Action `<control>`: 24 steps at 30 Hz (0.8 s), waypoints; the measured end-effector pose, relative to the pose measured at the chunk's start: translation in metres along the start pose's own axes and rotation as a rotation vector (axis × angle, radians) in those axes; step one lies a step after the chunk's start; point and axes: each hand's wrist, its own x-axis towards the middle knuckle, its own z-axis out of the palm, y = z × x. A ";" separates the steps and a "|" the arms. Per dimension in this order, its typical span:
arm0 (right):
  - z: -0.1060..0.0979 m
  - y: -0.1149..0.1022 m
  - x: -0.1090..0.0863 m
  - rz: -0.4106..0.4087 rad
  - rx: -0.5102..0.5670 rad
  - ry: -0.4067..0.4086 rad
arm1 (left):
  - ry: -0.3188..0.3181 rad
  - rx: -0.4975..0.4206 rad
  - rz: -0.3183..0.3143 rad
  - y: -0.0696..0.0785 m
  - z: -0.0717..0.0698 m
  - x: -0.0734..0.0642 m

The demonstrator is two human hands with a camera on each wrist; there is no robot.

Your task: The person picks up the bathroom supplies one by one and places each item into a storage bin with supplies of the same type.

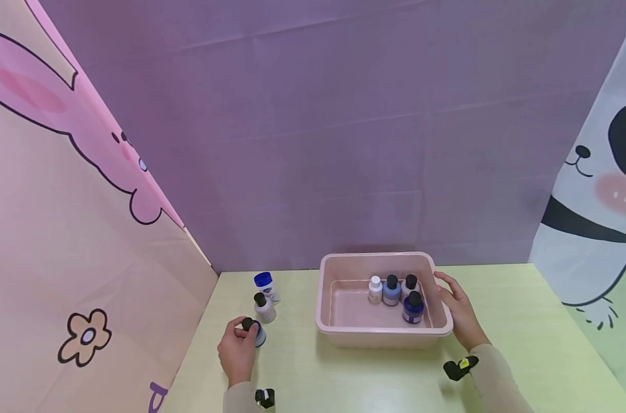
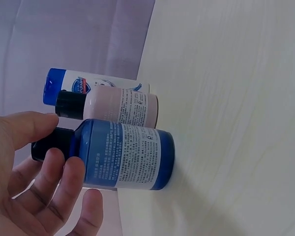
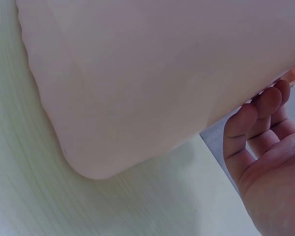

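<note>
Blue bottle (image 2: 125, 156), black cap (image 2: 56, 140) uppermost and long axis upright, appears to stand at the left of the table (image 1: 292, 373). Nearer by far is the left hand (image 1: 237, 350), thumb and fingers curled about the cap from the near side (whether the grip is firm, one cannot tell). Just beyond are a pale pink bottle (image 1: 265, 311) and a blue-lidded white bottle (image 1: 271, 293). Well apart to the right, a pink bin (image 1: 385, 330) holds four bottles (image 1: 392, 293), its right rim gripped by the right hand (image 1: 459, 315).
</note>
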 end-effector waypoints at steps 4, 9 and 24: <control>0.000 -0.001 -0.001 -0.007 0.008 -0.008 | 0.006 -0.004 0.028 0.002 0.000 -0.002; 0.001 -0.003 -0.003 -0.019 0.026 -0.010 | -0.002 -0.023 0.056 0.005 -0.001 -0.004; 0.002 -0.002 -0.002 -0.008 0.022 -0.002 | -0.028 -0.023 0.077 0.011 0.009 -0.014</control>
